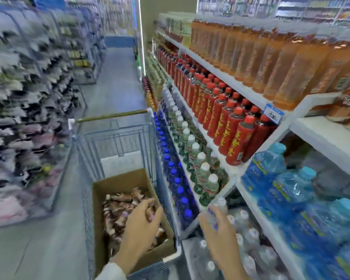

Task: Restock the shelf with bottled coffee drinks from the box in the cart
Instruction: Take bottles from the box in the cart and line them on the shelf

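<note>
Coffee bottles (119, 207) in box (119, 178), wire cart (117, 142), stocked shelves (311, 128), grey aisle floor (113, 77)

Shop aisle, probably a supermarket: long white shelves (226, 77) packed with bottled drinks (230, 126), shelf-edge price tag (273, 115), wire cart (117, 142), blurred goods racks (24, 98) opposite.

The white shelf (327, 134) runs from 12 to 5 o'clock. Its top board, at 2 o'clock, carries orange bottles (271, 57). The board below carries red bottles (230, 126), and lower ones hold green bottles (198, 158) and blue-capped bottles (176, 178). Blue water jugs (287, 184) stand at 4 o'clock. On the floor (38, 249) at 7 o'clock stands the cart (117, 142), holding a cardboard box (119, 182).
</note>
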{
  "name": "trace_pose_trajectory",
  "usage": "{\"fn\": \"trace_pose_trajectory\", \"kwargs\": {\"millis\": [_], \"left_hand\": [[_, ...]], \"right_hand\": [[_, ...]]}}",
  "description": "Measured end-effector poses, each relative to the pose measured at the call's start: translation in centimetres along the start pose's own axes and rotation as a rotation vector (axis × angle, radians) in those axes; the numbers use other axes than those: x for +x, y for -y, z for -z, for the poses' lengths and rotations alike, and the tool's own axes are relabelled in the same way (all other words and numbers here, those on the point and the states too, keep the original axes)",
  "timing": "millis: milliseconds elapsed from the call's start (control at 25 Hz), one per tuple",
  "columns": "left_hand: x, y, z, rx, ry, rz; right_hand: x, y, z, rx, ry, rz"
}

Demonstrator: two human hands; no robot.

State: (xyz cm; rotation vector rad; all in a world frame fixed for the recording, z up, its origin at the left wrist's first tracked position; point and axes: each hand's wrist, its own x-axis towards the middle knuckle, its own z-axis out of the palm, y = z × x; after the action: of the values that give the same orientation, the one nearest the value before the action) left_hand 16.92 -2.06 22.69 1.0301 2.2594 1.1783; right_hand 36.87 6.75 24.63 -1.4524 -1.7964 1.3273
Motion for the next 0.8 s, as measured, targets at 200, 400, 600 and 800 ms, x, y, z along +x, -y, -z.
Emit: {"fn": "trace_pose_trajectory", "kwargs": {"millis": [200,400,600,800], "left_hand": [[1.7,8.9,2.2,-0.040,0.007,0.262],[5.3,16.7,2.7,0.019,0.092,0.503],[9.4,23.0,1.7,0.074,0.228,0.645],[12.2,25.5,-2.9,0.048,0.408,0.690]], "right_hand": [[3.9,-2.3,-8.0,-0.074,0.115,-0.101],[6.6,-3.4,-14.7,-0.221,0.221,-0.224],[8.3,-4.6,-19.1,-0.274,0.292,-0.332],[9.8,-6.0,-20.7,-0.266,0.287,-0.410]]}}
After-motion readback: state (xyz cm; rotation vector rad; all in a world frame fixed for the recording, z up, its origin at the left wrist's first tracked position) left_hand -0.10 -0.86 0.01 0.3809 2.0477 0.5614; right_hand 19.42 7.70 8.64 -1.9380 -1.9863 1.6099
